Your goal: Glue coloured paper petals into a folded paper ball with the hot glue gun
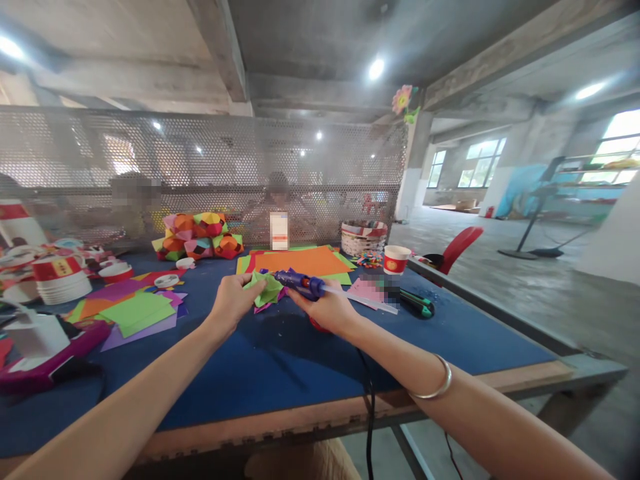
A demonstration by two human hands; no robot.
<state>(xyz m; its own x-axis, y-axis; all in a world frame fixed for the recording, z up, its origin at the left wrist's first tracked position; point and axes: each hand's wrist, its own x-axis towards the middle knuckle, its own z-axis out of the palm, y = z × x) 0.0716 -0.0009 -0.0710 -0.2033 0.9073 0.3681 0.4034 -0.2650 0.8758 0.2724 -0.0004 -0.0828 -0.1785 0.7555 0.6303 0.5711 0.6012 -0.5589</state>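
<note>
Blue-topped table (215, 387) carries an orange sheet (300, 261), lying flat beyond the hands. Black cord (369, 407) hangs over the near edge; if it feeds the tool, a snag could jerk it. Right hand (327, 310) grips the blue glue gun (296, 281), clear glue stick (363, 301) protruding rearward. Left hand (234, 300) pinches folded green paper (273, 288) at the gun's front end; contact unconfirmed. Fingers sit close: a slip could burn them.

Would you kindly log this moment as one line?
left-hand grip: green paper | right-hand grip: glue gun | nozzle: at paper, contact unclear | beyond: orange sheet
</note>
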